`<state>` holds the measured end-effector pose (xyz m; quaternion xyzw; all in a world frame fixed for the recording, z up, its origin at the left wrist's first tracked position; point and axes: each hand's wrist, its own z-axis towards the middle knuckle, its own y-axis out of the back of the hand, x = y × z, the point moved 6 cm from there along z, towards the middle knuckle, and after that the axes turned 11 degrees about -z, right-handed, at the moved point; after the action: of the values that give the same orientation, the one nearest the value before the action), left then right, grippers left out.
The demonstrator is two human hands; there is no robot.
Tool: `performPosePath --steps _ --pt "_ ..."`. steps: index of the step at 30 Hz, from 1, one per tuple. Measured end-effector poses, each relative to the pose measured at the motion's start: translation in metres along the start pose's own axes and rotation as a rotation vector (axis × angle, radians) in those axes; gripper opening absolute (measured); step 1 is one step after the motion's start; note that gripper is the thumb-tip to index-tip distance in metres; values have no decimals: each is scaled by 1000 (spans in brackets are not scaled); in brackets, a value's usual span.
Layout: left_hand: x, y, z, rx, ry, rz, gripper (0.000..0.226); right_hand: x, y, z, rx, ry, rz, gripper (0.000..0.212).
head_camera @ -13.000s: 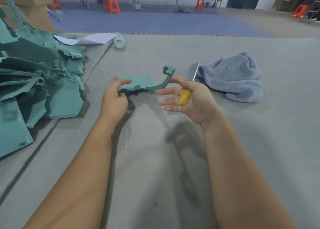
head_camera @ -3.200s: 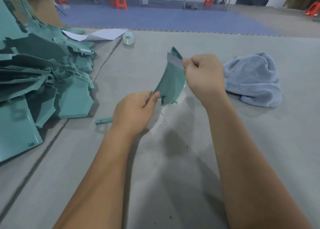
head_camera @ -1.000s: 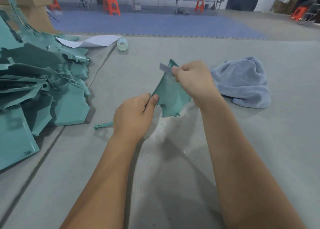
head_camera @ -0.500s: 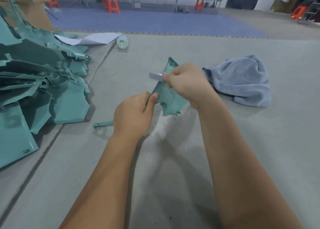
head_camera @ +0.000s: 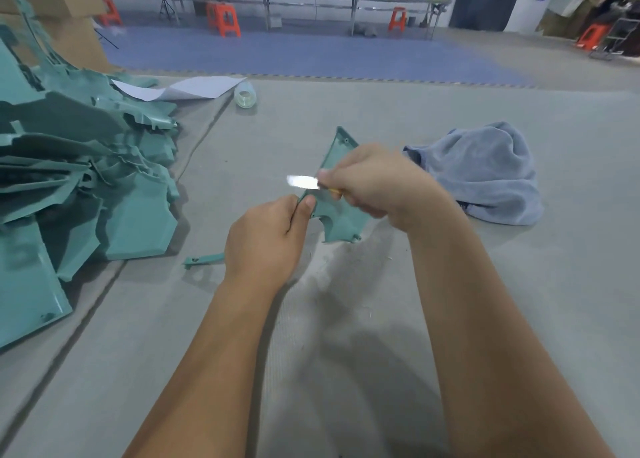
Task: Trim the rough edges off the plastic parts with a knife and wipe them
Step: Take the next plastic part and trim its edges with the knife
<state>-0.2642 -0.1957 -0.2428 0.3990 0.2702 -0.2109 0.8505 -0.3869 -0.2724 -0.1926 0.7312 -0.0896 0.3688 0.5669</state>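
My left hand (head_camera: 266, 235) pinches the lower left corner of a teal plastic part (head_camera: 337, 211) and holds it upright above the grey mat. My right hand (head_camera: 377, 183) grips a knife (head_camera: 303, 182) with a yellow handle, and its metal blade points left across the part's left edge, just above my left thumb. Most of the handle is hidden in my fist. A blue-grey cloth (head_camera: 485, 173) lies crumpled on the mat to the right, just behind my right hand.
A big pile of teal plastic parts (head_camera: 76, 180) fills the left side. A cut-off teal strip (head_camera: 202, 259) lies on the mat left of my left hand. A tape roll (head_camera: 245, 97) and a white sheet (head_camera: 187, 88) lie further back. Small shavings dot the mat (head_camera: 346, 301).
My right hand has slid the knife down the part's left edge, from near its top tip towards my left thumb. The left hand kept its pinch on the part.
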Motion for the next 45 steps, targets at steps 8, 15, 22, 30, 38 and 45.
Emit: performPosePath --steps 8,15,22,30,38,45 --pt "4 0 -1 -5 44 2 51 4 -4 -4 -110 8 -42 26" --pt "5 0 -1 -9 29 12 50 3 -4 -2 -147 7 -21 25" --pt "2 -1 -3 3 6 19 49 -1 9 0 -326 -13 -99 44" --pt "-2 0 -3 11 -23 12 48 -14 60 7 -588 9 -2 41" --pt "-1 -1 -2 10 -26 30 48 -19 29 10 -330 -12 518 34" --pt "-1 -2 -2 11 -26 33 47 -22 21 6 -396 108 462 19"
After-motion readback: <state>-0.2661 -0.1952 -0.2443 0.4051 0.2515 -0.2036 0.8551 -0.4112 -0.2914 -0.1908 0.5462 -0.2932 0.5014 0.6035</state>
